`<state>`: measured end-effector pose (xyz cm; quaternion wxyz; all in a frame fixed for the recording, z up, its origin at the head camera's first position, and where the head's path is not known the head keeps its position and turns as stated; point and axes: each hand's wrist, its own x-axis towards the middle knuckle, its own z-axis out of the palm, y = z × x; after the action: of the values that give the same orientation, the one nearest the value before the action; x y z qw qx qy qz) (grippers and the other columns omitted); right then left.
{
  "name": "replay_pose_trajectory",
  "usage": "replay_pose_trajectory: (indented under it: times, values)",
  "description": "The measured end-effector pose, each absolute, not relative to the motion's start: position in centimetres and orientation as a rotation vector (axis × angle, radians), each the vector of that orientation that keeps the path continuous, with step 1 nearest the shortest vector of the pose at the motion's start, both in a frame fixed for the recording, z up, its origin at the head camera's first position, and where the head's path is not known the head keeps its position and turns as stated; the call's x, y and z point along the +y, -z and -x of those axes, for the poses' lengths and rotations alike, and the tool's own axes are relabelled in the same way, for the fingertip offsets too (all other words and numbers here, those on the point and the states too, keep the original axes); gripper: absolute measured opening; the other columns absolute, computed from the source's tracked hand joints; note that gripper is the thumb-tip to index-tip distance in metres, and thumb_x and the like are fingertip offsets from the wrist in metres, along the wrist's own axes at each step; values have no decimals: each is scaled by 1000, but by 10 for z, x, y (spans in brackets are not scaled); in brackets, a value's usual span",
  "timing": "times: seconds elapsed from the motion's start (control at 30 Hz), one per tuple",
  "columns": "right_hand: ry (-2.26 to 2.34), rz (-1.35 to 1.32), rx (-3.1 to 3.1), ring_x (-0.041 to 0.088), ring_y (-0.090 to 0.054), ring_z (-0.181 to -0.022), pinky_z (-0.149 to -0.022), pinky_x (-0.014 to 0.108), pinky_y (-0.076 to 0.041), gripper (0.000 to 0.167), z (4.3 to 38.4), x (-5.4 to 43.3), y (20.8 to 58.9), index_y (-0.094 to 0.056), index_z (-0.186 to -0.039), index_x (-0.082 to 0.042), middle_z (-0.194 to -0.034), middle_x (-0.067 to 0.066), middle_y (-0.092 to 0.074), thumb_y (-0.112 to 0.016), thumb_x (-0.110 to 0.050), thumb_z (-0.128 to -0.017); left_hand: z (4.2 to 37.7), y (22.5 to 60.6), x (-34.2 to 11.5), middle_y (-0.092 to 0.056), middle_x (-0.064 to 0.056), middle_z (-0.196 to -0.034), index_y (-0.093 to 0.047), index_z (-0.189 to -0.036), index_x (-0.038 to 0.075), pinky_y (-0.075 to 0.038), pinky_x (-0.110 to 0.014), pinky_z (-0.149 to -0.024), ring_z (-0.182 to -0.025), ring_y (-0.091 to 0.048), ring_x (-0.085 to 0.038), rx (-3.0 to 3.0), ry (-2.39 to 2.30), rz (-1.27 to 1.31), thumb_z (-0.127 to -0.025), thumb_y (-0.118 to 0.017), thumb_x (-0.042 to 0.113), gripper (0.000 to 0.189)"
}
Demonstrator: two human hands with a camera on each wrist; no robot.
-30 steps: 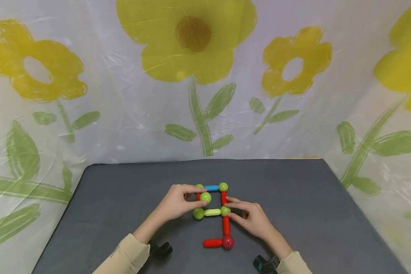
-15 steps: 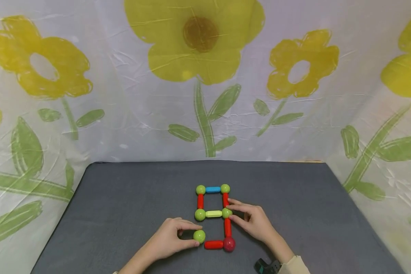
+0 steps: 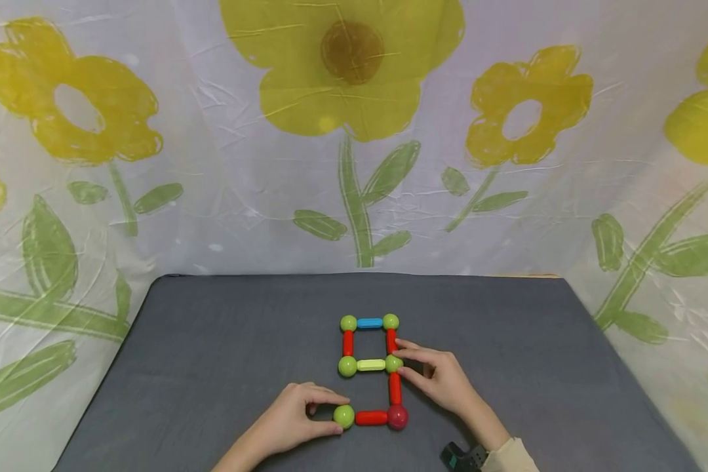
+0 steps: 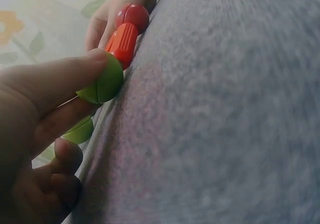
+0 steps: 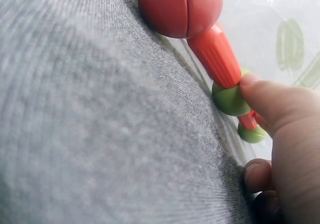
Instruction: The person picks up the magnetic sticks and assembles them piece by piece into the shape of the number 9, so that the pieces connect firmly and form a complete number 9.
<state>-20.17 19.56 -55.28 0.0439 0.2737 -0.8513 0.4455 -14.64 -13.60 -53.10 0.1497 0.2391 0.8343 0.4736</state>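
Note:
Between thumb and fingers, my left hand pinches a green ball at the left end of a red rod. That rod leads to a dark red ball at the near right corner. My right hand holds the middle right green ball, thumb on its near side and fingers by the red rod above it. In the right wrist view, the thumb presses against this green ball. The left wrist view has the pinched green ball right at the end of the orange-red rod.
Beyond the hands, a blue rod, a yellow-green rod and red rods join green balls into a square. Everything lies on a dark grey cloth-covered table. A flower-painted curtain stands behind the table.
My left hand has carried its green ball from over the square down towards the near side, then against the red rod's free left end. My right hand stays at the middle right ball.

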Motion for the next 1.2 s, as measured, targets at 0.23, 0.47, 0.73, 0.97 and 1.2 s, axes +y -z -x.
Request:
replay_pose_trajectory:
  times: [0.23, 0.47, 0.73, 0.97, 1.2]
  values:
    - [-1355, -824, -2600, -3, -38, -47, -47, 21, -42, 32, 202, 198, 552, -80, -127, -20, -141, 5, -70, -82, -23, -95, 147, 535, -133, -76, 17, -109, -83, -120, 27, -44, -20, -65, -71, -50, -2, 2402, -1353, -689, -86, -90, 39, 37]
    - [-1369, -826, -2490, -3, -39, -47, -45, 19, -40, 29, 197, 195, 546, -80, -123, -14, -134, 9, -73, -83, -17, -94, 145, 538, -136, -76, 17, -108, -82, -121, 28, -44, -21, -64, -71, -50, -2, 2385, -1359, -663, -86, -89, 41, 38]
    - [-1443, -962, -2414, -7, -38, -51, -45, 17, -38, 25, 168, 177, 528, -80, -116, -13, -112, 4, -79, -85, -14, -92, 145, 539, -137, -77, 15, -111, -82, -121, 27, -46, -21, -64, -71, -51, -3, 2385, -1388, -674, -86, -89, 41, 39]
    - [-1410, -1126, -2564, -10, -37, -56, -49, 15, -39, 28, 147, 164, 528, -81, -118, -17, -107, -6, -79, -83, -31, -94, 145, 538, -136, -77, 11, -112, -82, -121, 24, -46, -22, -63, -70, -52, -3, 2399, -1401, -702, -86, -89, 39, 39]
    - [-1414, -1117, -2625, -3, -64, -78, -61, 18, -52, 17, 143, 162, 534, -84, -108, -22, -105, -11, -79, -87, -24, -91, 145, 539, -137, -77, 12, -114, -82, -121, 25, -46, -21, -63, -69, -51, -3, 2384, -1404, -667, -86, -90, 40, 39]
